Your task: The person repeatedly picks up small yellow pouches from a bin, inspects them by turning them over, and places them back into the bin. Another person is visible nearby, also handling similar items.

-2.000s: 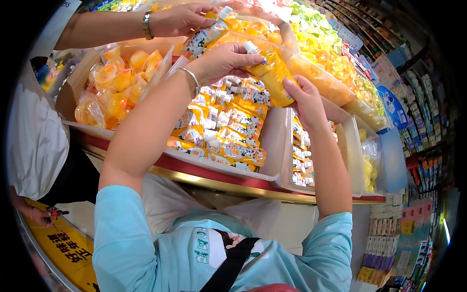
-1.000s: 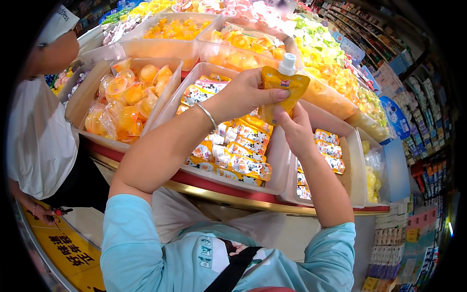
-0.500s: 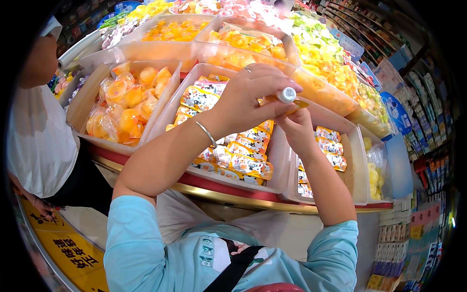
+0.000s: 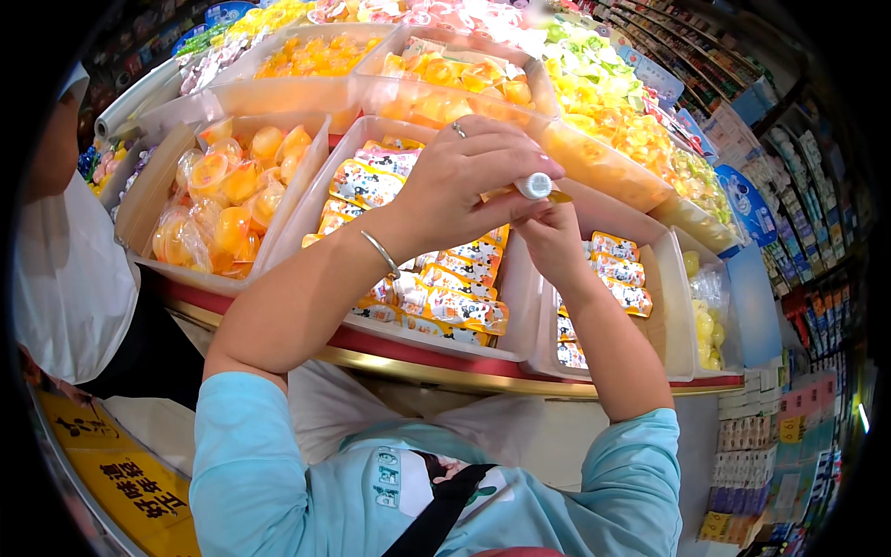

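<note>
In front of me, above the bins, is a spouted pouch (image 4: 534,187) with a white cap facing up and a bit of yellow edge showing. My left hand (image 4: 467,176) is closed around it, fingers bent over the far side and thumb along the near side. My right hand (image 4: 555,243) pinches it from below and right, its fingertips partly hidden behind the pouch and the left thumb. Beneath my arms, a clear bin holds rows of orange-and-white spouted pouches (image 4: 459,306). A narrower bin to the right holds similar pouches (image 4: 620,278).
At the left a bin holds wrapped orange jelly cups (image 4: 232,200). Farther bins carry orange jellies (image 4: 320,58) and yellow-green sweets (image 4: 594,84). A gold-edged counter rim (image 4: 418,369) runs before me. A person in a white shirt (image 4: 74,269) stands left. Stocked shelves (image 4: 798,204) are at right.
The view has shifted slightly, so the bins and my hands sit a little more to the left. Both hands keep hold of the pouch, with its cap still facing up.
</note>
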A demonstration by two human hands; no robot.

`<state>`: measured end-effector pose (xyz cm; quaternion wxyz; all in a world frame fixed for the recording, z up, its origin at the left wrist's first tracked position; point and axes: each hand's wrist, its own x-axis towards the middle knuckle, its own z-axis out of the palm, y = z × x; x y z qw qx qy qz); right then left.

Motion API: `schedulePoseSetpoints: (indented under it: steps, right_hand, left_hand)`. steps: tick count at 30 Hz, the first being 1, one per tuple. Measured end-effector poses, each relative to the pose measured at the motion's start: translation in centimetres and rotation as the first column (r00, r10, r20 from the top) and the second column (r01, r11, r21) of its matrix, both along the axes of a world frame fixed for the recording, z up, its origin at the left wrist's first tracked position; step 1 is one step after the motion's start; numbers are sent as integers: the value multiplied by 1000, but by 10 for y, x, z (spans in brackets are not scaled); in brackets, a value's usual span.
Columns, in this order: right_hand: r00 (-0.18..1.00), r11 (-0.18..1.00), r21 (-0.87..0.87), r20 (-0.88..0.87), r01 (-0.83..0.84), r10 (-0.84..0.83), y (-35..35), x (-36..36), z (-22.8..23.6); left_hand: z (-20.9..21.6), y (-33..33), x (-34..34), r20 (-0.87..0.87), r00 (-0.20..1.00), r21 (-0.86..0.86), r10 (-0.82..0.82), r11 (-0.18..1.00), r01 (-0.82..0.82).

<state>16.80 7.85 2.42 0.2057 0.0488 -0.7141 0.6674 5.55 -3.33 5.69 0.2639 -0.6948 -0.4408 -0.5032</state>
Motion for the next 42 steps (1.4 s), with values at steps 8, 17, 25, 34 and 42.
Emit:
schedulePoseSetpoints:
  steps: [8, 17, 25, 34, 42]
  right_hand:
    - [997, 990, 116, -31, 75, -72, -3, 2, 4]
    - [988, 979, 189, -145, 76, -49, 1, 0, -1]
    - [992, 985, 126, -57, 116, -110, 8, -1, -4]
    - [999, 990, 143, -38, -1, 6, 11, 0, -6]
    - [990, 964, 226, -59, 140, -130, 12, -1, -8]
  left_hand:
    - [-2, 0, 3, -29, 998, 89, 62, 994, -59]
    - [-3, 0, 5, -68, 994, 124, 82, 990, -73]
    - [-4, 2, 2, -64, 995, 39, 72, 997, -70]
    - [-2, 1, 0, 5, 998, 44, -58, 997, 58]
    - [-9, 10, -3, -59, 998, 93, 1, 996, 5]
